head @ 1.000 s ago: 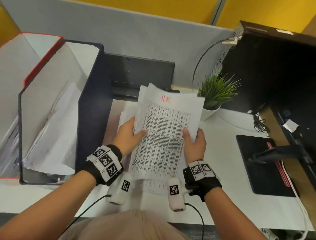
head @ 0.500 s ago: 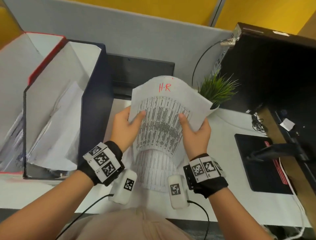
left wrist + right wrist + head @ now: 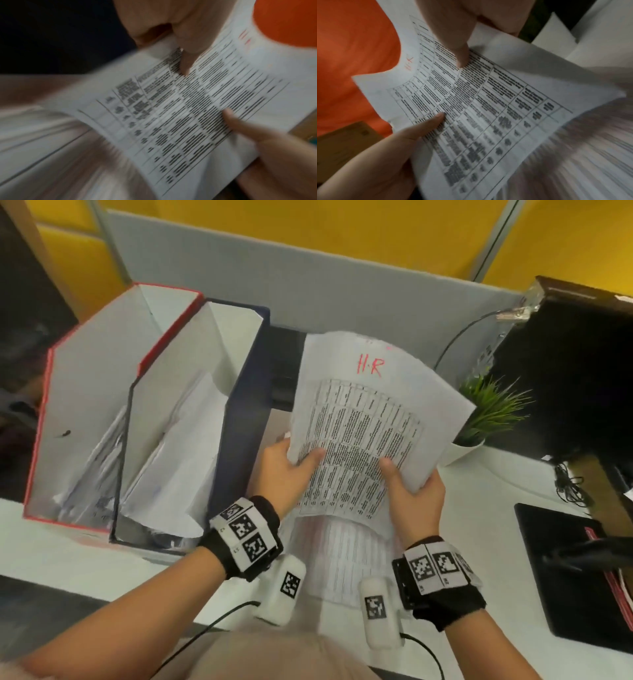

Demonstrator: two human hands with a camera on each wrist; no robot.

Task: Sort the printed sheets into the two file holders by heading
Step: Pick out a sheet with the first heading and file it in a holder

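Observation:
A printed sheet with a table and a red handwritten "H.R" heading is held up over the desk, bowed upward. My left hand pinches its left edge, thumb on top, and my right hand pinches its lower right edge. The wrist views show the sheet with a thumb on the print. Under it, more printed sheets lie on the white desk. Left of the hands stand the red file holder and the dark blue file holder, both with papers inside.
A small potted plant stands right of the sheet. A black monitor with cables and a black pad fill the right side. A grey partition closes off the back of the desk.
Both hands have lifted the H.R sheet off the stack and its top has bowed over. It now sits a little nearer the blue holder, and the head view has swung left.

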